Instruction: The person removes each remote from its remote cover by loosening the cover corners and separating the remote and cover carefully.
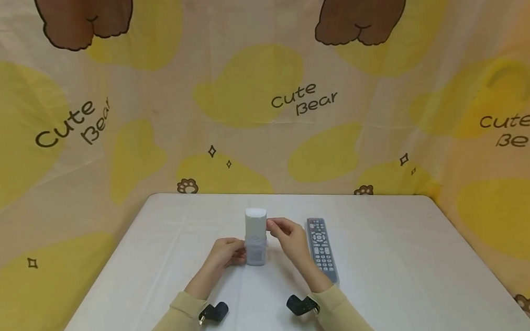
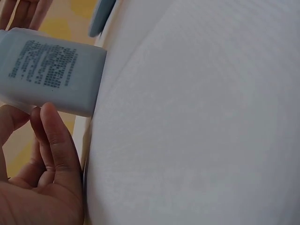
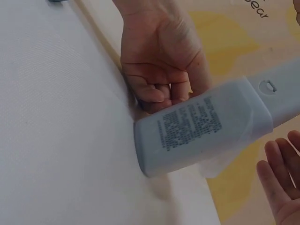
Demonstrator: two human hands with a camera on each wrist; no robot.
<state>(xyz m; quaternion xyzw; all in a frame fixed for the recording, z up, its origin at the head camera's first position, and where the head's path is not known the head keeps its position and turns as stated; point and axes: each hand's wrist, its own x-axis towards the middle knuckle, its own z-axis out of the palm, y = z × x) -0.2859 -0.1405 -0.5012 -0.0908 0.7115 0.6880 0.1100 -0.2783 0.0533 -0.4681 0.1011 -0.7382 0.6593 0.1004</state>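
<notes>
A white remote control stands upright, lower end on or just above the table. A translucent sleeve covers its lower part. Printed text shows on the sleeved part in the left wrist view. My left hand pinches the sleeve from the left side. At the upper right edge of the remote, my right hand has its thumb and index finger on the bare part. Its other fingers spread beside the remote in the right wrist view; the pinching tips are cut off there.
A grey remote control with many buttons lies on the white table, just right of my right forearm. Behind the table hangs a yellow patterned cloth. Black wrist cameras sit at both sleeve cuffs.
</notes>
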